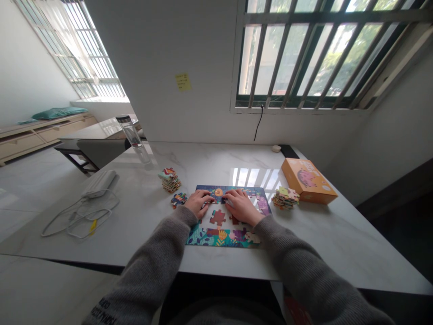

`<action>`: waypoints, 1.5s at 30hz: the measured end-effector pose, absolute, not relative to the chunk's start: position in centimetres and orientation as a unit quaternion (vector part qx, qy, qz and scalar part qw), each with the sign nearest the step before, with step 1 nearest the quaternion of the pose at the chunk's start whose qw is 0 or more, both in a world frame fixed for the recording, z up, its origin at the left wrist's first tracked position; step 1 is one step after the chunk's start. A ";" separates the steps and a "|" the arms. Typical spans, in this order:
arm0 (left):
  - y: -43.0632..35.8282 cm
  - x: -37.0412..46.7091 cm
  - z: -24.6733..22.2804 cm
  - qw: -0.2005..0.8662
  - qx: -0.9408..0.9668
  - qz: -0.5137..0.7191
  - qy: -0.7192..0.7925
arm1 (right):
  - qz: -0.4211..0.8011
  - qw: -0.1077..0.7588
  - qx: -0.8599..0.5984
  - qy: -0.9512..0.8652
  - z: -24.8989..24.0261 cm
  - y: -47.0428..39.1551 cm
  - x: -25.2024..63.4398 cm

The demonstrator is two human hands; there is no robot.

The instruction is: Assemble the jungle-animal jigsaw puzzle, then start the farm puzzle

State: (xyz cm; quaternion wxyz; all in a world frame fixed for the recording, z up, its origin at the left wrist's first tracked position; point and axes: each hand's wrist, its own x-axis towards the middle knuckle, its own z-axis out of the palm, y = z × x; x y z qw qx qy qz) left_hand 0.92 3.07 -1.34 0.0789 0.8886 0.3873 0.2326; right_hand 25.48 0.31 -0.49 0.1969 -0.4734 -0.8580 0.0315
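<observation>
While the left hand (pixel 199 203) and the right hand (pixel 242 206) reach over it, a jigsaw puzzle (pixel 221 239) lies partly assembled

Where it sits, just below the centre of the frame, the puzzle has a colourful border around a pale, unfilled middle. A reddish-brown piece (pixel 217 218) lies loose in that gap, and another brown piece (pixel 234 220) shows partly beneath the right hand. Both hands have curved fingers, their tips near the upper part of the puzzle and a little apart from each other; whether either pinches a piece, I cannot tell.

A small pile of pieces (pixel 178 199) lies just beside the left hand, with a taller left stack (pixel 170 182) above it. Right of the puzzle, a right stack (pixel 286 198) stands near an orange box (pixel 306 181) with a pink picture on top.

All rest on a white marbled table (pixel 321 239). Toward the left of the frame are a white device (pixel 99 183) with a looped cable (pixel 50 228) and a clear bottle (pixel 131 133) with a dark lid. A yellow note (pixel 183 82) is on the wall (pixel 203 122) at upper centre; a barred window (pixel 297 58) fills the upper right.
</observation>
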 end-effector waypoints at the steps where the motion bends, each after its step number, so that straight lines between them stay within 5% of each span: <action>1: 3.0 0.9 -1.3 0.080 0.886 0.249 0.383 | 0.031 0.206 -0.470 -0.858 -0.3 0.2 25.5; 6: 2.5 0.7 -0.7 0.118 0.886 0.295 0.338 | 0.031 0.234 -0.437 -0.868 0.9 -1.0 24.9; 11: 1.7 0.5 -0.4 0.129 0.904 0.277 0.299 | 0.043 0.172 -0.420 -0.890 1.2 -2.0 24.3; 33: 2.1 -0.3 -0.1 0.106 0.847 0.366 0.370 | 0.087 0.137 -0.413 -0.896 1.6 -2.4 24.5; 45: 1.4 0.7 -0.3 0.261 0.836 0.286 0.389 | 0.104 0.169 -0.400 -0.895 1.4 -2.2 24.0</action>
